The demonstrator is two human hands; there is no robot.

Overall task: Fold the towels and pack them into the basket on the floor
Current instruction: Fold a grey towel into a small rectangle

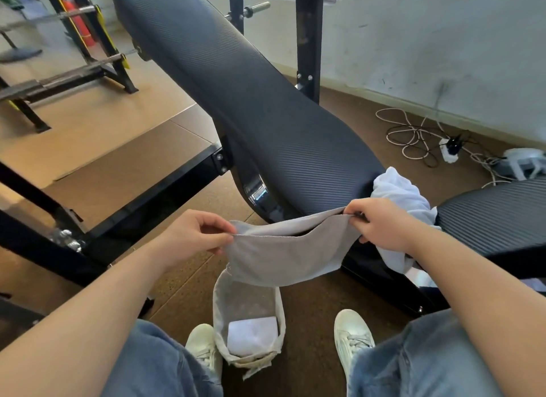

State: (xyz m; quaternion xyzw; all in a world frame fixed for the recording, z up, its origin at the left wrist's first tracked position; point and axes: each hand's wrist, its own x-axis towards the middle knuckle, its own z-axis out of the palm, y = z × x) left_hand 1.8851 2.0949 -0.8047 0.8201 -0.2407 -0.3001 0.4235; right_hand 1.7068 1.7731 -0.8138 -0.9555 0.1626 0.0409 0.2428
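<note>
The grey towel (283,254) hangs doubled just above the basket (218,314) on the floor (310,302); my left grip (192,237) pinches one top corner, my right grip (381,222) is curled round the other; a folded white towel (252,334) lies inside the basket; a crumpled white towel (399,195) sits on the table (251,101) beside my right grip.

Loose light-blue denim jeans (422,358) are worn on both legs. Off-white low-top lace-up sneakers (353,334) are worn on both feet, with white laces noted across the uppers. Both forearms are recorded bare down to the left hand (189,237) and right hand (381,222).
</note>
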